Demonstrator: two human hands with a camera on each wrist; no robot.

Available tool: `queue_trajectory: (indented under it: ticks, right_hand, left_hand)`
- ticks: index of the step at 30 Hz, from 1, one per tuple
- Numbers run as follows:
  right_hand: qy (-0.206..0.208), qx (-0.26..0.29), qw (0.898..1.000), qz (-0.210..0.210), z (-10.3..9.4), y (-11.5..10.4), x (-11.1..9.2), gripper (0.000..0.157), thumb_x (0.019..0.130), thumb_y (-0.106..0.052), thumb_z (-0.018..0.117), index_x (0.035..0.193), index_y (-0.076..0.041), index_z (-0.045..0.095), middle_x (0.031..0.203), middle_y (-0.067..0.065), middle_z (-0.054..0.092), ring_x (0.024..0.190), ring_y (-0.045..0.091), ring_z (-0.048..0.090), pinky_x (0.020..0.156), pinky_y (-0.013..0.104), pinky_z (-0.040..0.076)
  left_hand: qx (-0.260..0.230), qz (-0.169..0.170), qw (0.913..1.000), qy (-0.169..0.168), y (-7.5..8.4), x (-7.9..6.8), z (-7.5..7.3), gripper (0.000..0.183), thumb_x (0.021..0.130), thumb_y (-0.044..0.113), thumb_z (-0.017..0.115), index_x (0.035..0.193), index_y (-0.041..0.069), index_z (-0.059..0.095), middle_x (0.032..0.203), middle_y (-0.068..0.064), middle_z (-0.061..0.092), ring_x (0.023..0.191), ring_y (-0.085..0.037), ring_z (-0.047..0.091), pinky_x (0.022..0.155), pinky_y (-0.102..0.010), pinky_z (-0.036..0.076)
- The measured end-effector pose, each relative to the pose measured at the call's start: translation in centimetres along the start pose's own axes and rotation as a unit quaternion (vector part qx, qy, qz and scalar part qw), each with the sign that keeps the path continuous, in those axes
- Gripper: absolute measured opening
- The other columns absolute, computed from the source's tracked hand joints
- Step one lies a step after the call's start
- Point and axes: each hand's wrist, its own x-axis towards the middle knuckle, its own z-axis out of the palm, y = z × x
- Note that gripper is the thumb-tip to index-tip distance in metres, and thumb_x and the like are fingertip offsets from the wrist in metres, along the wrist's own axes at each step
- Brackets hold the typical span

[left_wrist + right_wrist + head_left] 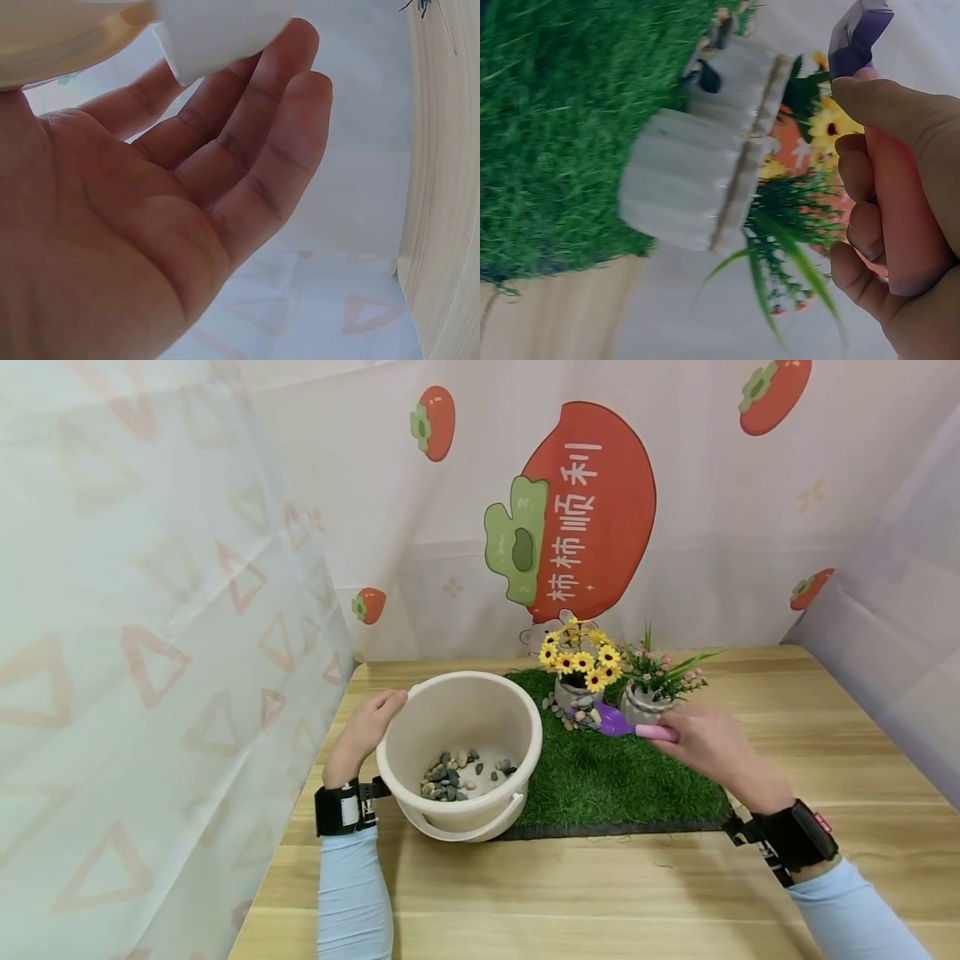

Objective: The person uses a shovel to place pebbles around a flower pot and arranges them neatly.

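My left hand (pixel 366 731) rests against the left rim of a cream bucket (pixel 517 693), its relaxed fingers bent slightly in the left wrist view. Pebbles (pixel 447 774) lie scattered on the bucket's floor, beside bare patches. My right hand (pixel 708 743), somewhat blurred, grips the pink handle of a toy shovel (pixel 615 720). Its purple scoop is at a heap of pebbles (pixel 570 720) by a pot of yellow flowers (pixel 581 660); some pebbles appear to lie on the scoop. In the right wrist view, fingers and thumb wrap the handle (pixel 904 217).
Right of the yellow flowers stands a whitish pot (pixel 679 180) with pink blossoms and long leaves. Both pots are on an artificial grass mat (pixel 615 785) over a wooden table (pixel 600 893). A printed curtain (pixel 300 485) encloses the back and sides.
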Motion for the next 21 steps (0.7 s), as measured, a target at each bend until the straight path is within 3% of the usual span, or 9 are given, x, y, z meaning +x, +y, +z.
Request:
queue_trajectory:
  ticks: [6, 11, 21]
  right_hand:
    - [-0.022, 0.027, 0.998, 0.045, 1.1, 0.5, -0.6, 0.020, 0.080, -0.021, 0.080, 0.074, -0.015, 0.062, 0.063, -0.006, 0.054, 0.055, 0.008, 0.042, 0.050, 0.024, 0.036]
    - [-0.039, 0.044, 0.996, 0.067, 2.1, 0.8, -1.4, 0.014, 0.084, -0.022, 0.077, 0.081, -0.012, 0.068, 0.058, -0.008, 0.051, 0.050, 0.006, 0.040, 0.048, 0.023, 0.036]
    - [-0.029, 0.029, 0.994, 0.097, 3.9, 1.0, -2.5, 0.031, 0.087, -0.025, 0.075, 0.066, -0.016, 0.053, 0.051, -0.008, 0.042, 0.043, 0.006, 0.034, 0.042, 0.022, 0.030]
  left_hand:
    - [0.003, 0.016, 0.9999, 0.002, 0.0, 0.0, 0.0, 0.049, 0.105, 0.038, 0.042, 0.124, -0.002, 0.063, 0.110, -0.024, 0.068, 0.088, -0.014, 0.066, 0.080, -0.029, 0.053]
    - [-0.007, 0.018, 0.9998, -0.005, 0.0, 0.1, 0.1, 0.048, 0.105, 0.037, 0.042, 0.125, -0.002, 0.062, 0.111, -0.024, 0.068, 0.087, -0.012, 0.066, 0.079, -0.028, 0.053]
    - [-0.009, 0.020, 0.9998, -0.003, 0.2, -0.1, 0.0, 0.048, 0.106, 0.036, 0.042, 0.124, -0.004, 0.062, 0.109, -0.025, 0.068, 0.085, -0.009, 0.065, 0.079, -0.027, 0.053]
